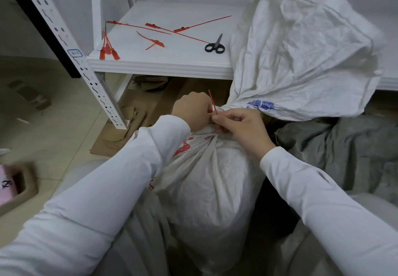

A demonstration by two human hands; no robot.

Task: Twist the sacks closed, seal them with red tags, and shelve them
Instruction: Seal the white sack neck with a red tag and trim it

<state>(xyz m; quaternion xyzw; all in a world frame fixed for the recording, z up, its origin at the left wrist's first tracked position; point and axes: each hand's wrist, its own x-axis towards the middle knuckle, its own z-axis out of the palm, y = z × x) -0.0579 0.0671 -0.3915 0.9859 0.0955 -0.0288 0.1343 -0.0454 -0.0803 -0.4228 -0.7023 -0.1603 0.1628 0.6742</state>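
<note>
A full white sack [213, 180] with red print stands in front of me, its neck twisted tight and its loose top [301, 49] flopped up against the shelf. A thin red tag [212, 101] is at the twisted neck, its tail sticking up. My left hand [191, 109] grips the neck and the tag's end there. My right hand [241, 127] pinches the tag's strap just beside it. Several spare red tags [155, 36] lie scattered on the white shelf [161, 64].
Black scissors [215, 46] lie on the shelf by the sack's top. A grey sack [349, 152] lies at the right. The perforated shelf post [86, 71] stands at the left, with flattened cardboard [133, 111] under the shelf. A box [19, 187] sits on the floor at far left.
</note>
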